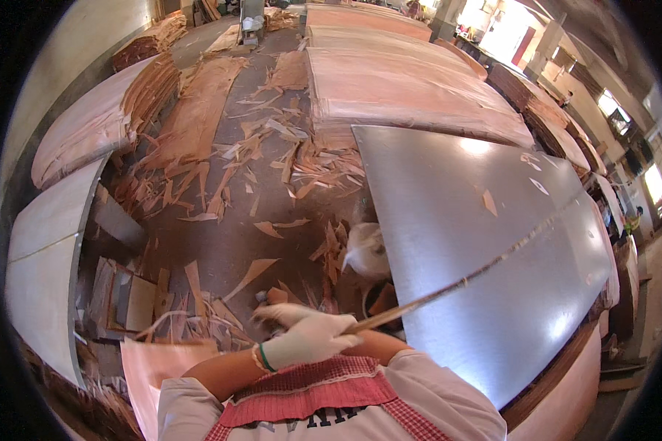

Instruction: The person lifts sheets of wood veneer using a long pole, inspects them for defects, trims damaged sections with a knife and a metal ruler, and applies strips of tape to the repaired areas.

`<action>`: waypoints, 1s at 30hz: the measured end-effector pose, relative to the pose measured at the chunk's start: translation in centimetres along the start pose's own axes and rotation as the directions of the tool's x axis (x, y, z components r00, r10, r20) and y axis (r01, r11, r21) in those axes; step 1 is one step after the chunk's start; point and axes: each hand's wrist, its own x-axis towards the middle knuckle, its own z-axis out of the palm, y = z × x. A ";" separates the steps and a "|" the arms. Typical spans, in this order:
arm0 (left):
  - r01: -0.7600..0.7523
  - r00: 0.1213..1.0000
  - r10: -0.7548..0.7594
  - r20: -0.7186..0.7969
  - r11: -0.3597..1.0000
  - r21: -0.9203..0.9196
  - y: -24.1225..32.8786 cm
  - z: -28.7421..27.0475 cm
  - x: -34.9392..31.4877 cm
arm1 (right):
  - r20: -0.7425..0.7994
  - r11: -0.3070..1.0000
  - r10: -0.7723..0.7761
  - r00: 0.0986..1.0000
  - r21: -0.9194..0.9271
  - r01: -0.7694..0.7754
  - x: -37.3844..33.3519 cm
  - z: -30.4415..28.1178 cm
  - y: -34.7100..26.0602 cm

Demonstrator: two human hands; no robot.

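The step in hand looks like steering a long stick point(419, 303) out over the grey metal tabletop point(449, 206) on the right. The gloved left hand point(309, 338) seems closed around its near end, thumb and fingers pinching it — so the next move likely calls for a firm wrist, since most of the length hangs far from the grip. A loose veneer scrap point(489, 203) lies on the tabletop, left of the stick.

The right hand point(283, 314) is partly hidden behind the left, arms crossed; its fingers blur leftward, and I cannot tell whether it grips anything. The stick's far tip fades out near the tabletop's far right edge — contact there is unclear.
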 end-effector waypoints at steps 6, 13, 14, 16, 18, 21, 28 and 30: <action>0.179 0.959 -0.165 -0.229 0.983 0.039 -8.1 -18.2 4.4 | -0.277 0.990 -0.079 0.958 0.094 0.109 4.8 -11.5 -8.8; 0.205 0.904 -0.103 -0.414 0.956 0.211 -18.7 -37.0 15.1 | -0.565 0.841 0.084 0.821 0.481 0.246 12.5 -20.6 -19.5; 0.201 0.911 -0.114 -0.396 0.961 0.187 -20.0 -39.4 17.3 | -0.574 0.829 0.044 0.818 0.478 0.290 13.8 -21.6 -20.5; 0.175 0.913 -0.103 -0.396 0.973 0.152 -23.3 -43.6 21.5 | -0.601 0.809 0.088 0.794 0.508 0.295 17.9 -25.0 -22.5; 0.215 0.917 -0.142 -0.373 0.963 0.162 -24.9 -47.9 24.9 | -0.626 0.809 0.151 0.765 0.523 0.268 21.1 -27.5 -26.7; 0.235 0.916 -0.159 -0.368 0.957 0.171 -27.6 -54.0 29.4 | -0.631 0.768 0.134 0.764 0.554 0.323 28.3 -33.2 -30.6; 0.305 0.929 -0.239 -0.283 0.927 0.220 -30.6 -68.2 39.0 | -0.700 0.813 0.040 0.713 0.438 0.383 41.7 -42.5 -49.8; 0.240 0.952 -0.179 -0.248 0.940 0.242 -33.2 -70.9 42.8 | -0.727 0.820 0.018 0.687 0.404 0.406 43.5 -44.1 -53.6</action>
